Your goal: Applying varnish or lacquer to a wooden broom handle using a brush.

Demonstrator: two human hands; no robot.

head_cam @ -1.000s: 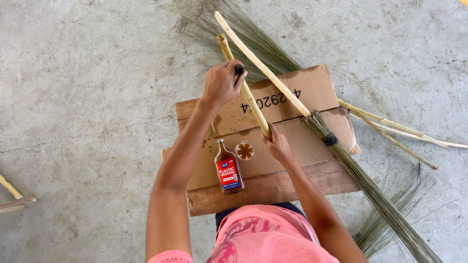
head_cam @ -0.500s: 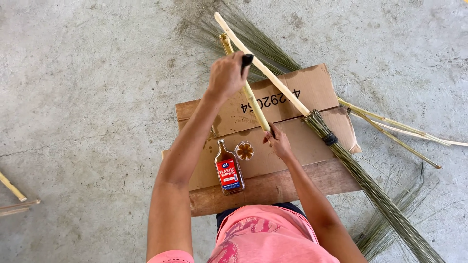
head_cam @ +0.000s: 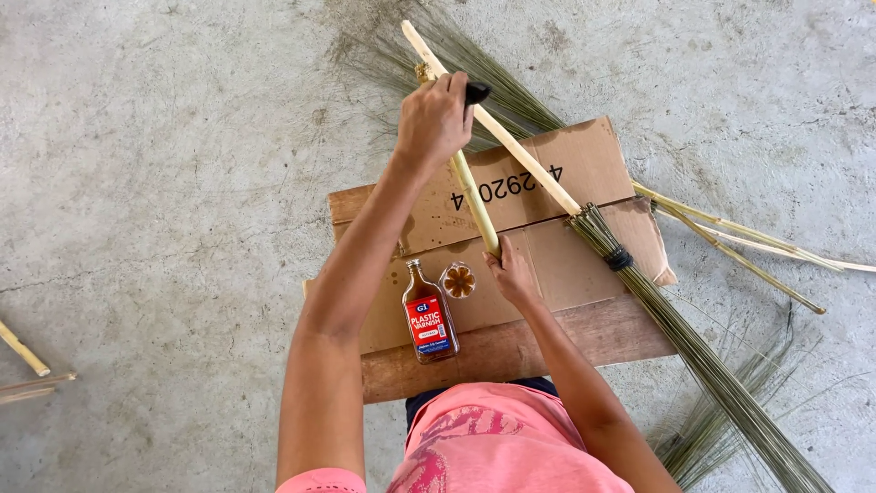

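The person's left hand [head_cam: 436,119] is closed in a fist high over the work, at about twelve o'clock from the body, gripping a dark-handled tool [head_cam: 476,92] whose black end pokes out at the thumb side; what the tool's working end looks like cannot be told. This fist sits right against the upper part of a pale yellow bamboo stick [head_cam: 474,201], which runs from about eleven o'clock down toward the person. The right hand [head_cam: 511,274] grips the lower end of that same stick, fingers wrapped around it, resting over a flattened brown cardboard sheet [head_cam: 584,164].

At three o'clock from the stick, nearly parallel with it, lies a broom of thin green-brown midribs with a light wooden handle [head_cam: 511,137], its bristles bound by a black band [head_cam: 619,259] and fanning toward five o'clock across the grey concrete floor [head_cam: 164,183].

Just at nine o'clock of the right hand stands a small round open cap holding brown liquid [head_cam: 458,280], and beside it, further toward nine o'clock, lies a small brown glass bottle with a red label [head_cam: 429,315]. Both rest on the cardboard, which lies over a brown wooden plank [head_cam: 511,351] at its near edge. Loose bamboo strips [head_cam: 739,246] lie at three o'clock, well apart from the hands.
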